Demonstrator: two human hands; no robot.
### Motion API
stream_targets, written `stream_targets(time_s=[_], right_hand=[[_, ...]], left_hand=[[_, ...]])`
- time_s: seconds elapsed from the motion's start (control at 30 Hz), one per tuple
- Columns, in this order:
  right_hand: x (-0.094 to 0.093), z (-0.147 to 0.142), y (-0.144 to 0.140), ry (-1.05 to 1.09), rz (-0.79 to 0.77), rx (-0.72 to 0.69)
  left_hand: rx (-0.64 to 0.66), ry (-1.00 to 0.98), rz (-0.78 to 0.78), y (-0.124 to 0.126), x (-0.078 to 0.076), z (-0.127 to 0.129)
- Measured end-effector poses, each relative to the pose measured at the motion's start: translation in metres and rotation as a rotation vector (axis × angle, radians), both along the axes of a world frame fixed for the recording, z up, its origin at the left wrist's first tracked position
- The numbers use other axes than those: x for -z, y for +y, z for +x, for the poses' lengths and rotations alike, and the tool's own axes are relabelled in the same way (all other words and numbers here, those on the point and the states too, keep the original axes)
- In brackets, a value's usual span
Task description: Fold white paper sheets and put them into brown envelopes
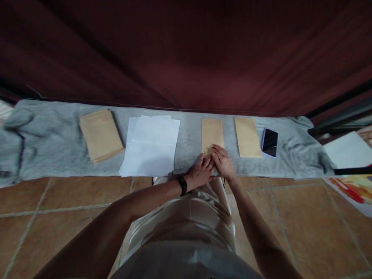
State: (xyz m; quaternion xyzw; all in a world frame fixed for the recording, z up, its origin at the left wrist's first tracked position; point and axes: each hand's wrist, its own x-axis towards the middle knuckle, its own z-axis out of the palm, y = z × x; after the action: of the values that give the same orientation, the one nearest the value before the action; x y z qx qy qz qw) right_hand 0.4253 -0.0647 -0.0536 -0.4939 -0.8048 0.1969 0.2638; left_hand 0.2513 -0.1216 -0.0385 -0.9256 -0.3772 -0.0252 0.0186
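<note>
Left hand [201,170] and right hand [223,162] side by side, touching, fingers flat, pressing near end of brown envelope [212,135] on grey-clothed worktop [52,143]. 2nd envelope [247,136] just right, phone [269,142] beside it. White sheets [151,145] and envelope stack [100,134] well left. Black band on left wrist.

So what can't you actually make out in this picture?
- Near end of the middle envelope: covered by the left hand and right hand, head view.
- Print on the envelope stack: too small and dim.
- White sheet at right: cut off by the frame edge.
</note>
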Motion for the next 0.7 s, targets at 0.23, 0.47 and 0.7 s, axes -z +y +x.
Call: stream_targets(time_s=[0.23,0.47,0.7], right_hand=[[-0.002,-0.008,0.06,-0.159,0.061,-0.02],[0.0,-0.016,0.11,-0.363,0.096,-0.001],[0.002,-0.022,0.142,-0.403,0.082,0.0]], left_hand=[[-0.023,-0.01,0.029,0.0,-0.001,-0.002],[-0.003,-0.027,0.076,0.002,0.006,-0.004],[0.007,-0.032,0.084,0.002,0.003,-0.006]])
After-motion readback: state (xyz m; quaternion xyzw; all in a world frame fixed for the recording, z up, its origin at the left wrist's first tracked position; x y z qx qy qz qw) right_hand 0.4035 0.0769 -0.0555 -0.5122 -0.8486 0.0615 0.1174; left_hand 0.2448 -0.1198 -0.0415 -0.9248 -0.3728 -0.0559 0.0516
